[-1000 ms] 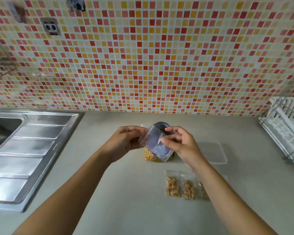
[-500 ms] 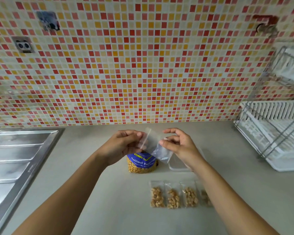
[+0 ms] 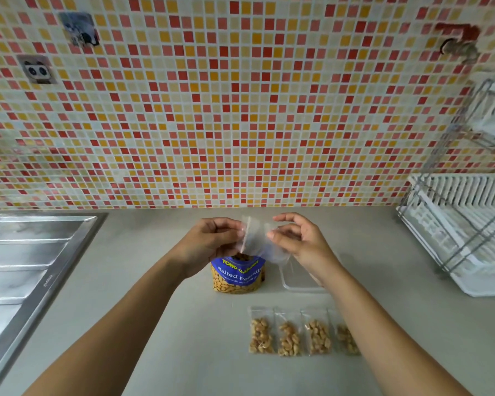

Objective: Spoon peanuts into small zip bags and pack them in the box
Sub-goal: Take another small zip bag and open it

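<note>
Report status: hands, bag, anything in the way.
Both hands, left and right, pinch an empty zip bag above the peanut pack. Four filled bags on the counter; box empty. Nothing in the way.

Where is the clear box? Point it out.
In the head view, the clear box sits on the counter right of the peanut bag, partly under the right hand.
</note>
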